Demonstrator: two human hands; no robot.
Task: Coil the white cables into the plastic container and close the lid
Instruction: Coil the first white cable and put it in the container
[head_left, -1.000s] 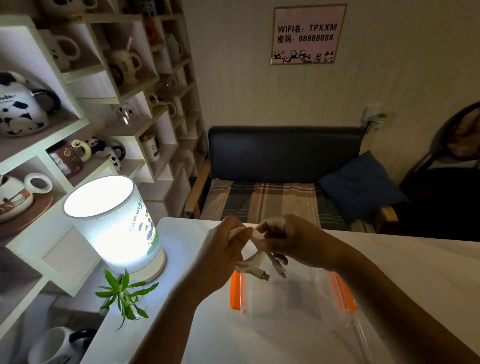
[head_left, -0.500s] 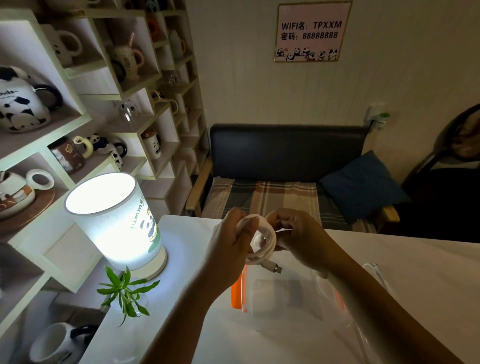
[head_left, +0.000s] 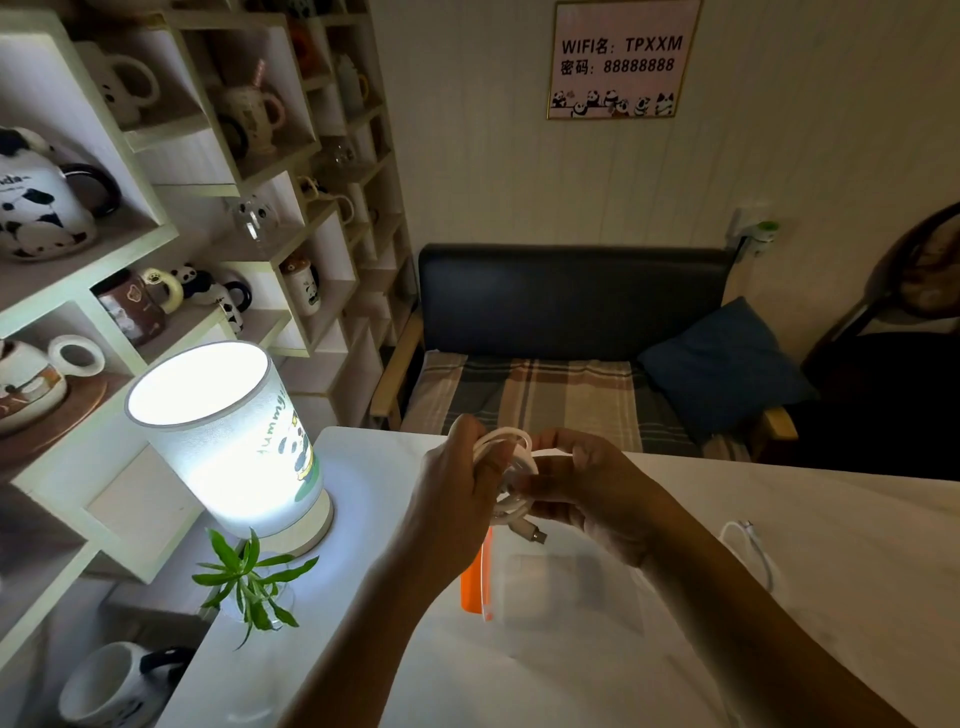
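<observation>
A white cable (head_left: 511, 457) is wound into a small coil, held in the air between both hands above the table. My left hand (head_left: 457, 499) pinches the coil's left side; my right hand (head_left: 597, 493) grips its right side. A metal plug end hangs below the coil. Beneath the hands sits the clear plastic container (head_left: 550, 582) with an orange clip (head_left: 471, 587) on its left side; my right forearm hides its right side. A second white cable (head_left: 750, 545) lies loose on the table to the right.
A lit cylindrical lamp (head_left: 228, 441) stands at the table's left corner beside a small green plant (head_left: 249, 577). Shelves of panda mugs fill the left wall. A dark bench with a blue cushion (head_left: 722, 364) sits behind the white table (head_left: 857, 571).
The cable went from loose, dangling ends to a tighter coil between my hands. Both hands rose slightly, and the second cable came into view on the right.
</observation>
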